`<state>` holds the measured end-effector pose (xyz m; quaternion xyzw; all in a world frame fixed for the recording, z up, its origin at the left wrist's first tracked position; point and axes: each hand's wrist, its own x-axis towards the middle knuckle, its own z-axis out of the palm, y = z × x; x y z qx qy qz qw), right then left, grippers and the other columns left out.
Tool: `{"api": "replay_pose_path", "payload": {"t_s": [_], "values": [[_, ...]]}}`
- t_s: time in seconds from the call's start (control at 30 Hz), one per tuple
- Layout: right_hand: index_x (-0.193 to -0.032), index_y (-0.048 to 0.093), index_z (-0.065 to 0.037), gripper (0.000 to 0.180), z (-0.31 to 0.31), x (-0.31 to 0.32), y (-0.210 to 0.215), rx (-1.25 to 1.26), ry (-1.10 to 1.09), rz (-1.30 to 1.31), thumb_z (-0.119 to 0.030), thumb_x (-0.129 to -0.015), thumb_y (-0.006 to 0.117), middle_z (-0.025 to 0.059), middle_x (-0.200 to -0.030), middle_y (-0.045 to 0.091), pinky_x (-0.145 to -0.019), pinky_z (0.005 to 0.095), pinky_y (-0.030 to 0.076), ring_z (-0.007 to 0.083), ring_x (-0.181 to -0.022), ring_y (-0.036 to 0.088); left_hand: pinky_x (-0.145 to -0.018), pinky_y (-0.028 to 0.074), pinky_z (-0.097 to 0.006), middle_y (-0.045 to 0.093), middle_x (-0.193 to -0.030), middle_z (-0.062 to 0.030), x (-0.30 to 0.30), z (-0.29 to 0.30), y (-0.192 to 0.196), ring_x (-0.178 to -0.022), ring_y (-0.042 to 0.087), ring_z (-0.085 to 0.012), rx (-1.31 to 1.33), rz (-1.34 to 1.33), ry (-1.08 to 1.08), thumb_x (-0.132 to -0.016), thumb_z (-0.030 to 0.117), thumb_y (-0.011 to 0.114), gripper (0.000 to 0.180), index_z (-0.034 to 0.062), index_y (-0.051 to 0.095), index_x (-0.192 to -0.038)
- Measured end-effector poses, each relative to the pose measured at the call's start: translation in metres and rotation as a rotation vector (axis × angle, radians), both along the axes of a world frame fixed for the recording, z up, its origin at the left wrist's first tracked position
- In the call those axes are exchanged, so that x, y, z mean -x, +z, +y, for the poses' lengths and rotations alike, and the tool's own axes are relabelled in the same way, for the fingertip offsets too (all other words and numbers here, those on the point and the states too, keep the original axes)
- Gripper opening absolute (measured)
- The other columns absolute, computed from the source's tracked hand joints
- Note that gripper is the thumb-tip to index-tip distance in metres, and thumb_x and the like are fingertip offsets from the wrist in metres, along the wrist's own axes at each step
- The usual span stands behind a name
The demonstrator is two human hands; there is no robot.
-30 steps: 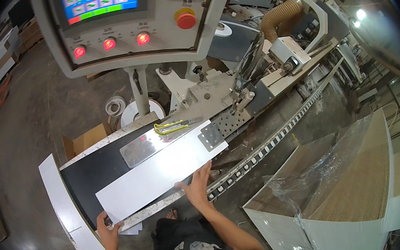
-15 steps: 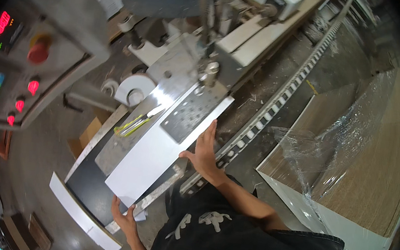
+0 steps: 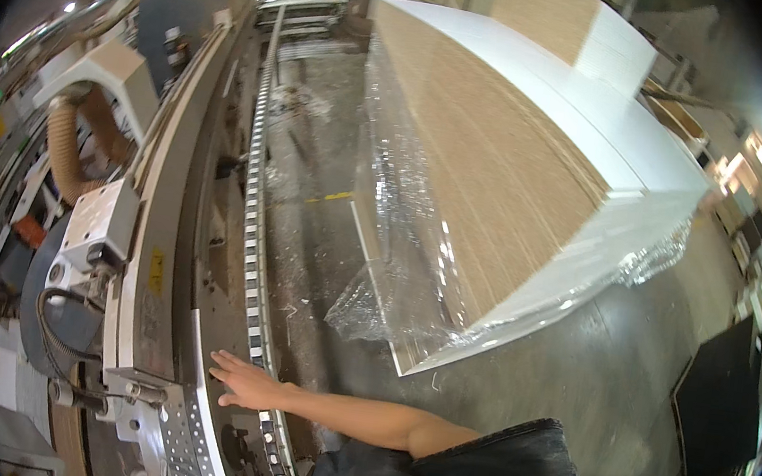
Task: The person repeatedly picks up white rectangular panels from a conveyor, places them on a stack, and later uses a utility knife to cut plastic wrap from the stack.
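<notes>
Reaching across the near left in the head view, one right hand [image 3: 251, 384] holds its fingers spread apart just beside one smooth white panel [image 3: 207, 407]; touch is unclear. Far left, a ribbed tan hose [image 3: 61, 146] curves; right, crinkled clear film [image 3: 361, 308] wraps one wood-grain board stack [image 3: 504, 167].

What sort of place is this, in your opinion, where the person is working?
It is probably a woodworking or furniture-panel workshop. Three things suggest it: the large stack of boards, partly wrapped in clear plastic film, the long machine with a ribbed hose, and the narrow segmented rail beside it.
</notes>
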<state>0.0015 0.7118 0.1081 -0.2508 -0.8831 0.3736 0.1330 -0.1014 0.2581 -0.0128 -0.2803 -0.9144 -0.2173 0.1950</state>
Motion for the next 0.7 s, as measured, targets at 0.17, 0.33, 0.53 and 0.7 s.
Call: {"api": "replay_pose_path", "payload": {"t_s": [0.17,0.33,0.53,0.7], "values": [[-0.148,0.053,0.002,0.064,-0.031,-0.127,0.024,0.03,-0.262,0.062,-0.041,-0.102,0.065,0.0245,-0.151,0.053,-0.117,0.0499,0.041,0.0408,-0.144,0.045,-0.105,0.042,-0.066,0.063,-0.133,-0.0246,-0.006,0.084,0.031,-0.122,0.056,-0.0472,-0.024,0.015,-0.07,-0.092,0.062,0.071,0.074,-0.0011,0.065,-0.131],[-0.145,0.057,-0.002,0.063,-0.142,-0.262,-0.019,0.117,-0.488,-0.262,-0.05,-0.104,0.059,0.0223,-0.137,0.063,-0.107,0.0514,0.048,0.0428,-0.129,0.058,-0.108,0.039,-0.068,0.06,-0.138,-0.0279,0.011,0.124,0.017,-0.124,0.055,-0.0512,0.041,0.118,-0.223,-0.095,0.067,0.062,0.076,-0.0019,0.067,-0.129],[-0.146,0.057,-0.003,0.063,-0.237,-0.353,-0.031,0.363,-0.385,-0.492,-0.048,-0.102,0.062,0.0255,-0.134,0.066,-0.102,0.0516,0.05,0.0454,-0.121,0.063,-0.109,0.04,-0.063,0.062,-0.134,-0.03,-0.026,0.135,0.049,-0.122,0.057,-0.0486,-0.017,-0.117,-0.388,-0.101,0.067,0.052,0.075,-0.0009,0.069,-0.129],[-0.15,0.054,-0.005,0.069,-0.264,-0.43,-0.022,0.245,-0.529,-0.346,-0.054,-0.101,0.061,0.0247,-0.136,0.066,-0.102,0.0522,0.05,0.0449,-0.123,0.062,-0.111,0.044,-0.055,0.065,-0.135,-0.0254,-0.15,0.177,0.141,-0.125,0.059,-0.0451,-0.367,-0.156,-0.812,-0.108,0.044,0.057,0.052,-0.0032,0.071,-0.121]]}}
